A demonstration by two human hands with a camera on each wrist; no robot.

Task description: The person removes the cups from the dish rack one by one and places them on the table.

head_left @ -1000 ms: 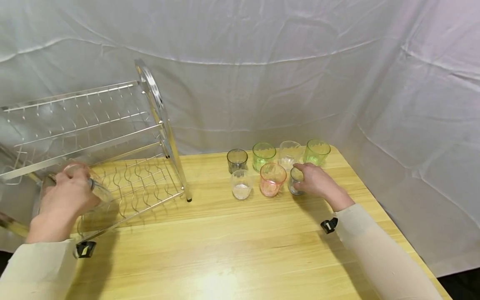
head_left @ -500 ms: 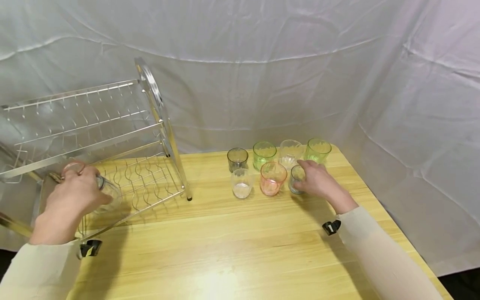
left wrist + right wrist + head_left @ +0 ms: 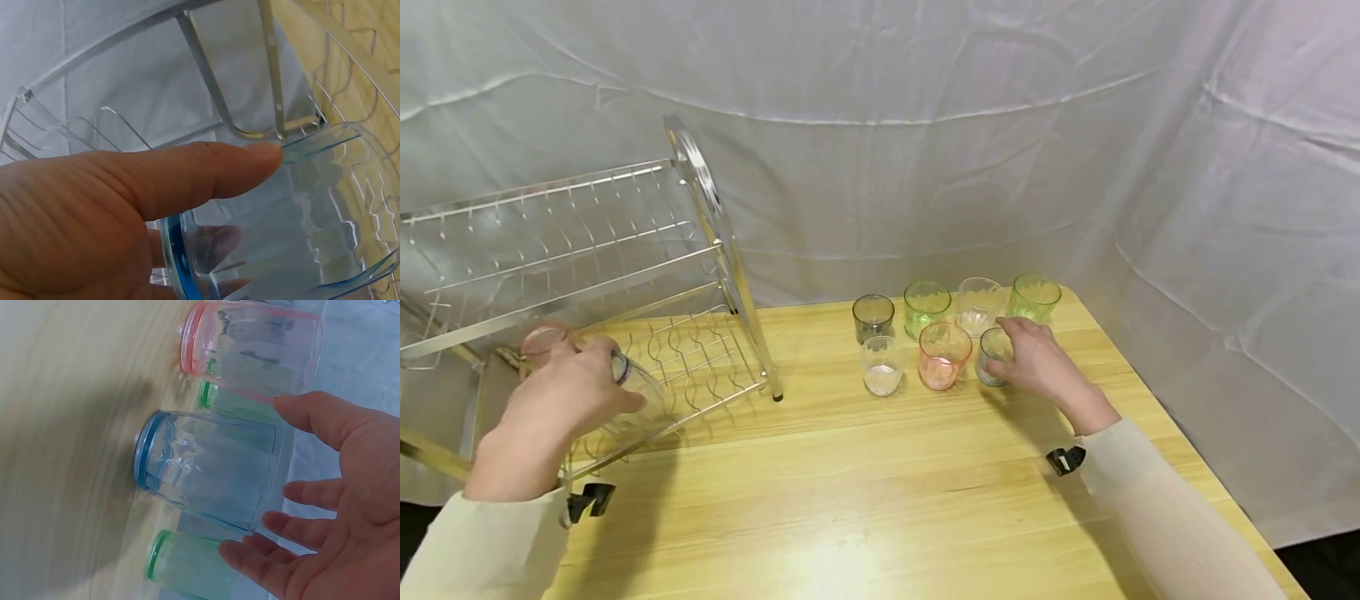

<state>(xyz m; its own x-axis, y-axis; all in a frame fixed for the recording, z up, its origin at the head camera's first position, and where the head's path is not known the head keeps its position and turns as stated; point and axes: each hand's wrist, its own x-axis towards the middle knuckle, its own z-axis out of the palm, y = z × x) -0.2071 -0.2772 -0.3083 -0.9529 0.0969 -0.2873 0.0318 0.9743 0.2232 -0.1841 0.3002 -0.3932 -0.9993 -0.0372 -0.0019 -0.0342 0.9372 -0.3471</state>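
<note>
My left hand [image 3: 568, 387] grips a blue-tinted drinking glass [image 3: 306, 219] over the lower tier of the metal dish rack [image 3: 688, 358]. The glass lies tilted on its side, its thick blue base towards my palm; my thumb lies along its wall, and the other fingers are partly hidden behind it. Beyond that hand, a pink glass [image 3: 544, 340] shows in the rack. On the table, my right hand [image 3: 1045, 362] is around the rim of an upright blue glass [image 3: 209, 469], fingers spread and loosely bent. Whether a fingertip touches it, I cannot tell.
Close to the blue glass stand a pink glass [image 3: 944, 358], a clear glass [image 3: 882, 371], a dark grey glass [image 3: 873, 319], two green glasses [image 3: 927, 310] and another clear glass [image 3: 979, 308]. A grey-white curtain [image 3: 880, 183] hangs behind the wooden table [image 3: 850, 475].
My left hand has moved right along the lower rack tier, carrying the blue-tinted glass. My right hand has shifted slightly right, its fingers still around the upright blue glass, which stays in place.
</note>
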